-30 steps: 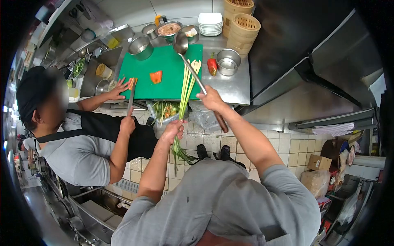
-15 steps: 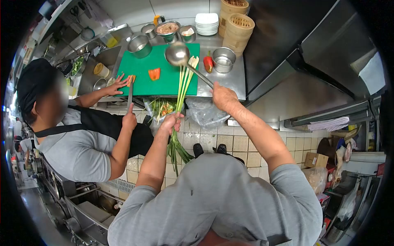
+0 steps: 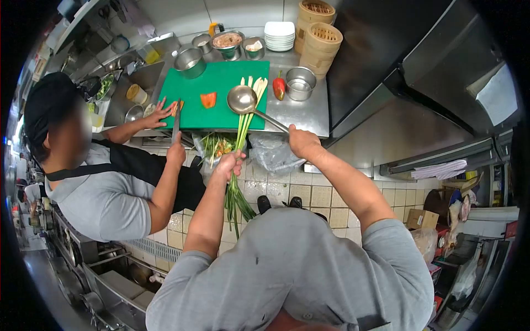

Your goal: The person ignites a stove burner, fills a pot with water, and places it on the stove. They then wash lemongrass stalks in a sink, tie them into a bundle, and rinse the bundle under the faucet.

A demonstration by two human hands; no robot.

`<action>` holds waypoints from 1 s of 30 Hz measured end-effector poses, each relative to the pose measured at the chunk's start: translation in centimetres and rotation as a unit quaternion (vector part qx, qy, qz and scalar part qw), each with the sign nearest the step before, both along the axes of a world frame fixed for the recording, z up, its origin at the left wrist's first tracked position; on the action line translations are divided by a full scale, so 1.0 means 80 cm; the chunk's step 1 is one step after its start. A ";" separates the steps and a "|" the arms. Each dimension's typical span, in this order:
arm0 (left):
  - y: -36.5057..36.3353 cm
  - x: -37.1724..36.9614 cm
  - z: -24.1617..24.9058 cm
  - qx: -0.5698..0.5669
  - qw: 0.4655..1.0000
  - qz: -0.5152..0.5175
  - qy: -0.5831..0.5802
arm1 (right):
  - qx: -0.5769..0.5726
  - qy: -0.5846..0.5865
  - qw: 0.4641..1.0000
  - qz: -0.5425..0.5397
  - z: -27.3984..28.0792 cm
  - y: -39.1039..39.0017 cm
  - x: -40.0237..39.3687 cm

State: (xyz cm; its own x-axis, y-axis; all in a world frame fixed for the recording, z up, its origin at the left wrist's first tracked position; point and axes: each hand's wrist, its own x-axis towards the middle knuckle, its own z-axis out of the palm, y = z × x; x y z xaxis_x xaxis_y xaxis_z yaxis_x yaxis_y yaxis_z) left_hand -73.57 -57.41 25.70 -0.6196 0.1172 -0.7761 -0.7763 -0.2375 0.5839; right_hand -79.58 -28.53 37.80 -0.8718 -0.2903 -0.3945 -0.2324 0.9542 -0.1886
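Note:
My left hand [image 3: 229, 163] is closed around a bunch of spring onions [image 3: 242, 135], below the counter's front edge. Their pale ends lie across the right side of a green cutting board [image 3: 226, 77], and the long green leaves hang toward the floor. My right hand [image 3: 302, 141] grips the end of a metal ladle [image 3: 242, 99], whose bowl is turned round side up and overlaps the pale stalks. Left of the ladle, a cut piece of red pepper [image 3: 208, 100] rests on the board. A whole red pepper [image 3: 279, 87] and a metal pot [image 3: 301, 84] stand to the right.
At my left a co-worker [image 3: 110, 176] cuts orange-red pepper on the same board with a knife [image 3: 176, 122]. Metal bowls [image 3: 189, 63], stacked white plates [image 3: 279, 36] and bamboo steamers [image 3: 321, 49] line the back. Below the edge hang plastic bags [image 3: 273, 153], one holding vegetable scraps.
The ladle's bowl has come down and toward me, from above the stalks onto them. My right hand has lowered slightly; my left still grips the bunch.

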 end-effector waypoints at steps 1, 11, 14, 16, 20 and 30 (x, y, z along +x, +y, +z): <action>0.002 -0.007 0.000 -0.014 1.000 0.005 0.011 | -0.005 0.008 1.000 -0.006 -0.002 0.003 -0.008; 0.002 -0.023 -0.001 -0.103 0.994 -0.012 0.034 | -0.028 0.020 0.999 -0.024 -0.008 0.028 -0.013; 0.000 -0.020 -0.014 -0.124 0.991 -0.015 0.038 | -0.084 0.047 0.991 -0.098 0.043 0.018 -0.002; 0.004 -0.032 -0.016 -0.123 0.992 -0.005 0.033 | -0.106 0.061 0.984 -0.129 0.023 0.017 -0.015; 0.002 -0.034 -0.016 -0.125 0.992 -0.010 0.022 | -0.039 0.010 0.996 -0.085 -0.014 0.019 -0.024; 0.006 -0.036 -0.011 -0.120 0.992 -0.014 0.036 | -0.026 0.002 0.999 -0.020 0.046 0.013 0.028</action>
